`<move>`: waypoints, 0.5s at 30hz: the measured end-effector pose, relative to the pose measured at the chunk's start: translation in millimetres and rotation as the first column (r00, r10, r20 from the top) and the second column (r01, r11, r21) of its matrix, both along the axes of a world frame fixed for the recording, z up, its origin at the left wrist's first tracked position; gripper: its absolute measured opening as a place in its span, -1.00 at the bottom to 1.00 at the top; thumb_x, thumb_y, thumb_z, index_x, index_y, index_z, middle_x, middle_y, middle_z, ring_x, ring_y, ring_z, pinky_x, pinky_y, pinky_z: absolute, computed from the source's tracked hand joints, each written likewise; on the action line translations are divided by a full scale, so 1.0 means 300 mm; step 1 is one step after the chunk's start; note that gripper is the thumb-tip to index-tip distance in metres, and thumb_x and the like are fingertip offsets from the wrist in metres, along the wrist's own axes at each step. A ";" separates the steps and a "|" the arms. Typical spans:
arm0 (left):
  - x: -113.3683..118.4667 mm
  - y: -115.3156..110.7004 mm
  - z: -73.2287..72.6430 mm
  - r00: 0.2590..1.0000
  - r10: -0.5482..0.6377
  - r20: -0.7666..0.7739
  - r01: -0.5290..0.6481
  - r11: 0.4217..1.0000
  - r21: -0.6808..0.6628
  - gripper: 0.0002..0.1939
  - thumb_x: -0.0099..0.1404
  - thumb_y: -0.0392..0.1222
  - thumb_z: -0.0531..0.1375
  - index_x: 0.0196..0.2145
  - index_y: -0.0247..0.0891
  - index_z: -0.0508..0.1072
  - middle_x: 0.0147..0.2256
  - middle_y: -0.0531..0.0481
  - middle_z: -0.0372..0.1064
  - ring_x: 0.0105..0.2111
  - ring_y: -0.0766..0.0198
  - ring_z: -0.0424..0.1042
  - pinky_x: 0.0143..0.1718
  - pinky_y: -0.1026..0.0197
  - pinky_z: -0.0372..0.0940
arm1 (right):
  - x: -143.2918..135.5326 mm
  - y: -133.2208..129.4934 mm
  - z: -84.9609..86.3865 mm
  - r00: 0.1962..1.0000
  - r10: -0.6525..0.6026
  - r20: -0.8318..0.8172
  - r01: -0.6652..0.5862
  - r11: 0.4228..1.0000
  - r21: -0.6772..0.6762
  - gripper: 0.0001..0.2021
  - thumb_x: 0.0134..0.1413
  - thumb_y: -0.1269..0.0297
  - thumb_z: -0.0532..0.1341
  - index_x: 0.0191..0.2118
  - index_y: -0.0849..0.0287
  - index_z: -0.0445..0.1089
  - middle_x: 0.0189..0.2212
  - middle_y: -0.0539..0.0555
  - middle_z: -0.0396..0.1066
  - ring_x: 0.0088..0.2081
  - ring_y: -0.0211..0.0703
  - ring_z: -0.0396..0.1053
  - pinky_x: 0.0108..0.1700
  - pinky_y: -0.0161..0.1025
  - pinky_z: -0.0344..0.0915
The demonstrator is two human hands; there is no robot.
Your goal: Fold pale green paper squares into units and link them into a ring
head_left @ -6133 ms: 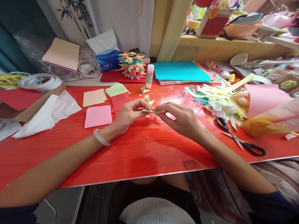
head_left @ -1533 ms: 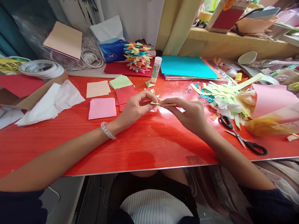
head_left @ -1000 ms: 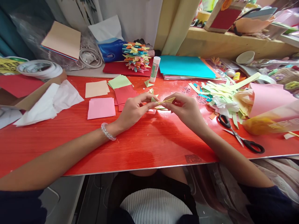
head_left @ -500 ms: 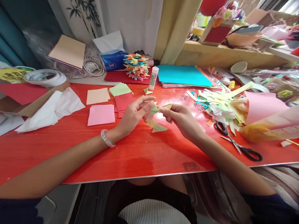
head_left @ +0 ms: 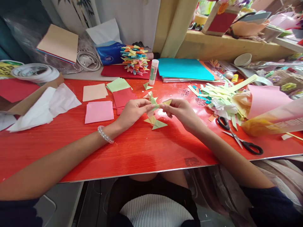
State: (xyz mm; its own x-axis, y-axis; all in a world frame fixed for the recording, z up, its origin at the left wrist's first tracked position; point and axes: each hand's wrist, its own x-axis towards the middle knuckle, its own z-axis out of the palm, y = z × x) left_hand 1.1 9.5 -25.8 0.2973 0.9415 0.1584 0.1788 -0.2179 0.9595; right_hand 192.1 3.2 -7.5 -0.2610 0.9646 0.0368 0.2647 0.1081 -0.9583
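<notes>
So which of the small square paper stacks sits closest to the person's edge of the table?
The pink stack: it lies directly in front of the beige stack, while the green stack and red stack sit farther back.

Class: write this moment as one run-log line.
left grip: folded paper, green part | right grip: same paper, yellow part | scissors: open, on table | glue stick: upright

Just left of the blue tissue pack (head_left: 108, 54) lies a whitish coil (head_left: 88, 61) (several loops); far right of the pack, a white bowl (head_left: 242, 59).
</notes>
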 end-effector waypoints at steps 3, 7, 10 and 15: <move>-0.003 -0.002 -0.002 0.997 0.017 -0.073 -0.019 1.000 -0.020 -0.71 0.21 0.00 0.23 -0.43 -0.32 0.54 -0.46 0.01 0.41 -0.43 0.35 0.29 -0.34 0.25 0.14 | -0.002 0.002 -0.014 0.996 0.005 0.085 -0.006 1.000 0.002 -0.69 0.08 0.09 0.27 -0.50 0.23 0.37 -0.62 -0.07 0.22 -0.54 -0.38 0.14 -0.46 -0.30 0.06; -0.008 -0.001 -0.007 0.991 0.015 -0.131 -0.017 1.000 -0.012 -0.70 0.18 0.01 0.23 -0.46 -0.31 0.53 -0.54 0.05 0.34 -0.50 0.38 0.21 -0.45 0.26 0.06 | -0.010 0.005 -0.036 0.997 0.018 0.070 -0.014 0.999 -0.049 -0.69 0.10 0.14 0.26 -0.54 0.23 0.33 -0.61 -0.06 0.24 -0.55 -0.39 0.15 -0.47 -0.30 0.07; -0.009 0.002 -0.010 0.990 0.026 -0.136 -0.028 0.999 -0.016 -0.72 0.17 -0.01 0.24 -0.46 -0.31 0.53 -0.54 0.05 0.32 -0.50 0.38 0.20 -0.45 0.26 0.06 | -0.008 0.011 -0.035 1.000 0.030 0.001 -0.030 0.988 -0.150 -0.68 0.14 0.14 0.23 -0.54 0.22 0.33 -0.62 -0.04 0.27 -0.56 -0.38 0.22 -0.46 -0.31 0.15; -0.010 0.013 -0.018 0.992 0.015 -0.126 -0.018 1.000 -0.019 -0.70 0.18 0.00 0.22 -0.47 -0.32 0.54 -0.55 0.06 0.32 -0.50 0.38 0.20 -0.45 0.27 0.06 | 0.004 0.019 -0.026 0.997 0.038 -0.071 -0.051 0.981 -0.188 -0.83 0.09 0.28 0.27 -0.46 0.24 0.42 -0.56 0.00 0.40 -0.52 -0.34 0.35 -0.40 -0.33 0.30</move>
State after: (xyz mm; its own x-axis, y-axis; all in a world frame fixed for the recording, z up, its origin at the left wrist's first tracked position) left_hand -2.0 13.3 -31.2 0.2979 0.9492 0.1015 0.3023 -0.1947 0.9331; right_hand 193.3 8.9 -15.2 -0.3068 0.9433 -0.1265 0.1984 -0.0666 -0.9778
